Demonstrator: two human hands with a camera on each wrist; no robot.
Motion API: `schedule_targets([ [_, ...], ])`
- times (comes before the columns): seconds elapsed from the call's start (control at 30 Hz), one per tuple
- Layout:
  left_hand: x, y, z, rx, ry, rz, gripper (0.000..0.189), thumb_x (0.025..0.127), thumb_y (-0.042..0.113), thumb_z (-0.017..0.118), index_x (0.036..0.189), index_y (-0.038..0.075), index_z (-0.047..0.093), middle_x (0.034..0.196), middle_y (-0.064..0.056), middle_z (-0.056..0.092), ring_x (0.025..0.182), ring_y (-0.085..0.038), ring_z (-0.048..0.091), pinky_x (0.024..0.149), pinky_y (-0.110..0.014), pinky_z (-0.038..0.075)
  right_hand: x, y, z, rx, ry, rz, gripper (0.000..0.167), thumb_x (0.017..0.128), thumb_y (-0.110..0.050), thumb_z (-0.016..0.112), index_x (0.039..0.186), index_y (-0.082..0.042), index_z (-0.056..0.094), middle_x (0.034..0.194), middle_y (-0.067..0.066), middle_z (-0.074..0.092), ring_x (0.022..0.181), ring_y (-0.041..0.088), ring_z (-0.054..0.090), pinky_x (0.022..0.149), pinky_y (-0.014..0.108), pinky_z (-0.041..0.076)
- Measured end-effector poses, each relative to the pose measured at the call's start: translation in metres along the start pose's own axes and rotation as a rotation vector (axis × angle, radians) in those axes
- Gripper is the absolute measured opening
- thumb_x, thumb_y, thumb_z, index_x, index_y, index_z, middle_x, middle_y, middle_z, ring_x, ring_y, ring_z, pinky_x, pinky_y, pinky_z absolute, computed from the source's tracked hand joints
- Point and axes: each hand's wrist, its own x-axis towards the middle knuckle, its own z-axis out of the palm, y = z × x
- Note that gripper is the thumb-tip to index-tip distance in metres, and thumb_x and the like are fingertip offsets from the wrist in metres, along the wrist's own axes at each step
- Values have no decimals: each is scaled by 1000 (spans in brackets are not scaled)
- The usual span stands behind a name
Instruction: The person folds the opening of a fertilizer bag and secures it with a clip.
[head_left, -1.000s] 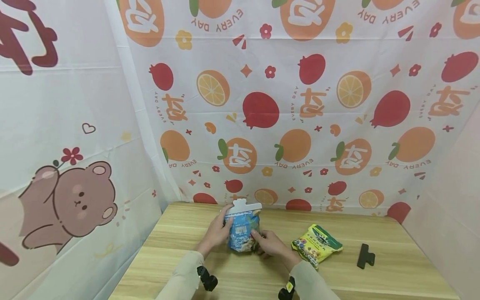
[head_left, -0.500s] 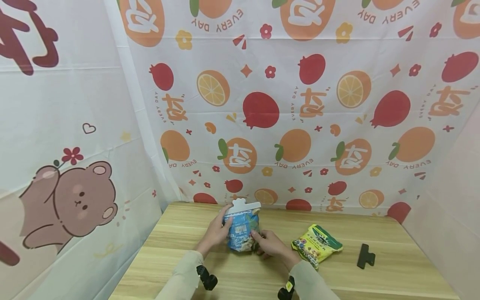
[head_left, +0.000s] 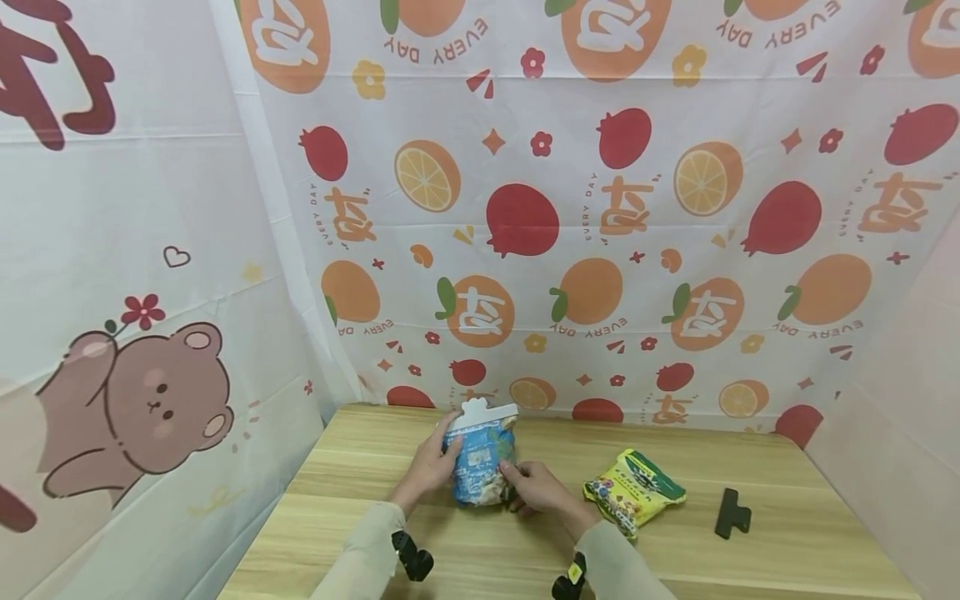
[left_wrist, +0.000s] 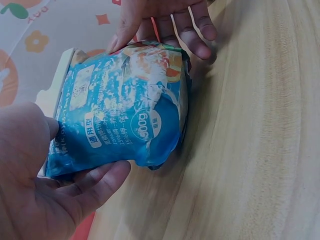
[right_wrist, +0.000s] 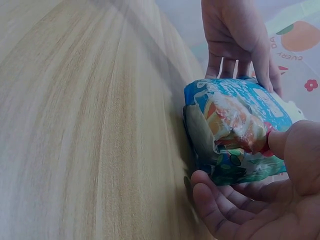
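A blue printed bag (head_left: 480,467), marked 500g in the left wrist view, stands on the table with a white bag clip (head_left: 480,414) across its top. My left hand (head_left: 433,460) grips its left side near the clip, thumb on the front and fingers going behind. From the lower right, my right hand (head_left: 536,486) holds the bag with the thumb pressed on its front. In the right wrist view, the fingers (right_wrist: 220,200) of that hand curl beneath the bag's side. The bag's back is hidden.
A yellow and green packet (head_left: 633,492) lies to the right of my right hand. Farther right is a black bag clip (head_left: 731,512). The wooden table (head_left: 337,475) ends at a fruit-printed cloth (head_left: 570,333) behind and a bear-printed cloth (head_left: 277,400) on the left.
The bag, with its white clip, has shifted slightly left together with both hands. The yellow packet and black clip lie where they were.
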Motion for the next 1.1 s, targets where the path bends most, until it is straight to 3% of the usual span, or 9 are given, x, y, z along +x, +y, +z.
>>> schedule_targets([
  [0.2,1,-1,0,26,9,13,49,109,25,44,157,18,34,158,-27,41,139,-54,45,106,-70,41,0,-1,1,2,8,-5,55,105,-52,46,105,0,65,89,10,65,73,18,67,63,33,57],
  [0.67,0,-5,0,15,1,-73,48,110,28,43,156,22,35,158,-26,40,140,-51,44,107,-67,42,3,2,6,62,17,-3,51,103,-47,54,103,3,64,87,14,65,63,14,68,61,31,59],
  [0.83,2,-6,-1,-5,-7,-94,48,110,29,42,157,22,34,156,-29,41,124,-46,56,89,-54,55,4,1,8,80,11,-7,50,103,-47,54,99,2,63,83,13,66,61,12,66,60,30,59],
  [0.93,2,-8,0,-26,-17,-106,48,110,28,42,157,23,33,154,-30,41,112,-42,60,73,-45,57,5,2,9,89,12,-6,50,103,-48,54,96,1,63,81,13,66,59,11,66,58,29,59],
  [1.1,-1,-9,0,-58,-34,-118,48,110,26,44,156,22,34,151,-33,42,103,-39,64,61,-42,58,5,3,9,91,13,3,51,102,-48,55,95,1,66,78,12,69,56,10,65,58,29,58],
])
